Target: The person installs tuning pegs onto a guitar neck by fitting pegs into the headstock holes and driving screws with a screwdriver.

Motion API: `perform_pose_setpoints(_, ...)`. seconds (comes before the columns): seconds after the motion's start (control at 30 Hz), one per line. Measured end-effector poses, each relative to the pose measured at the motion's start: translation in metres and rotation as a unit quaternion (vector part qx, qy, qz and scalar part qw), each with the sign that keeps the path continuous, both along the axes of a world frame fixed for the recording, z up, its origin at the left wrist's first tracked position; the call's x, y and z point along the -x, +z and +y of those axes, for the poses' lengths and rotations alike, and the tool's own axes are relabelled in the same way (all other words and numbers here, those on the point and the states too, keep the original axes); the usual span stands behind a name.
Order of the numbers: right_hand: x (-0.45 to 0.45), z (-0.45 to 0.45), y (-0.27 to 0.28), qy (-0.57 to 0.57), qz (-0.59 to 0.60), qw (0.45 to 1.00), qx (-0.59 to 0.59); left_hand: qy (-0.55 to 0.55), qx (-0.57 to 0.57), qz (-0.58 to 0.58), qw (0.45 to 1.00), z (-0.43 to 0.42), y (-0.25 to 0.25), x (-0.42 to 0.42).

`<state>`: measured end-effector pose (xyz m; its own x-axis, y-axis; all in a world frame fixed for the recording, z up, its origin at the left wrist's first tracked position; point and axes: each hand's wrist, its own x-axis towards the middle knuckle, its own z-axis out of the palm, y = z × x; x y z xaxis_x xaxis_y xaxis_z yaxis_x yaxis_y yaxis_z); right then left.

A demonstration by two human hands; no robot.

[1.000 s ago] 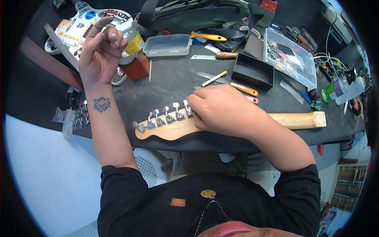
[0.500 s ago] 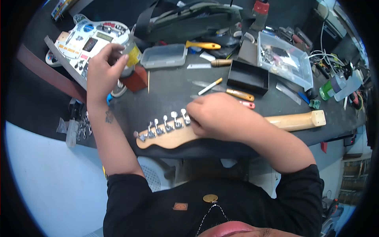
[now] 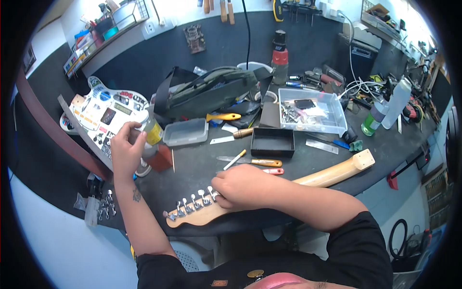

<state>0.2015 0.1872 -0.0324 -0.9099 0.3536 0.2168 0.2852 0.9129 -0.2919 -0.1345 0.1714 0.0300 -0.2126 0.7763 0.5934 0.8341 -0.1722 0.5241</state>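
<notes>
The right hand (image 3: 245, 185) lies over the guitar neck (image 3: 320, 178) where it meets the headstock (image 3: 207, 214); its fingers are curled in, but whether this grip is clamped on the wood or on a small part cannot be told. The neck rests back side up on the dark surface (image 3: 195, 168), near the person's edge, headstock toward the left. Tuning machines (image 3: 194, 205) line the far edge of the headstock, beside the curled fingers. The left hand (image 3: 126, 147) is at the jar (image 3: 154, 133) with the yellow label; its thumb and forefinger stand apart, and contact is unclear. Change noted: one second ago the left hand is raised with its palm showing; it is now lowered to the jar, while the right hand remains on the neck. In judgement, the neck work is therefore attended by the right hand alone. The camera also tilts higher, exposing the back wall. Beyond the neck lie an orange-handled tool (image 3: 267, 163), a black box (image 3: 273, 153) and a clear parts box (image 3: 313, 128); a stickered guitar body (image 3: 115, 108) stands behind the jar.
</notes>
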Motion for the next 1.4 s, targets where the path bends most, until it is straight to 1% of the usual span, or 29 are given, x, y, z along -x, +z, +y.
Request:
perform_pose_setpoints(0.1,0.002,0.001,-0.008,0.009,0.018,1.000,0.002,-0.002,-0.007,0.008,1.000,0.000,0.001,-0.003)
perform_pose_setpoints(0.17,0.003,0.001,-0.010,0.010,0.009,1.000,0.005,-0.009,-0.026,0.016,0.999,0.002,-0.003,-0.002)
perform_pose_setpoints(0.33,0.000,-0.002,-0.002,-0.010,-0.010,1.000,0.001,-0.019,-0.014,0.013,1.000,0.001,-0.001,-0.005)
perform_pose_setpoints(0.5,0.004,-0.001,-0.007,0.003,-0.006,1.000,0.018,-0.033,-0.008,0.005,0.999,0.002,-0.004,-0.007)
perform_pose_setpoints(0.63,0.002,-0.003,0.000,0.006,-0.008,1.000,0.004,-0.042,0.010,0.004,0.999,0.002,-0.004,-0.011)
perform_pose_setpoints(0.83,0.001,-0.006,0.003,-0.004,-0.008,1.000,-0.014,-0.062,0.006,0.002,0.998,0.000,-0.002,-0.017)
perform_pose_setpoints(0.9,0.002,-0.005,0.001,-0.009,-0.007,1.000,-0.023,-0.060,-0.005,0.020,0.998,0.000,-0.003,-0.016)
perform_pose_setpoints(1.1,0.001,-0.007,0.013,0.007,-0.053,0.998,-0.021,-0.055,0.006,0.024,0.998,0.001,-0.001,-0.017)
perform_pose_setpoints(1.4,0.002,-0.005,0.011,0.021,-0.056,0.998,-0.013,-0.059,0.013,0.035,0.998,-0.001,0.000,-0.018)
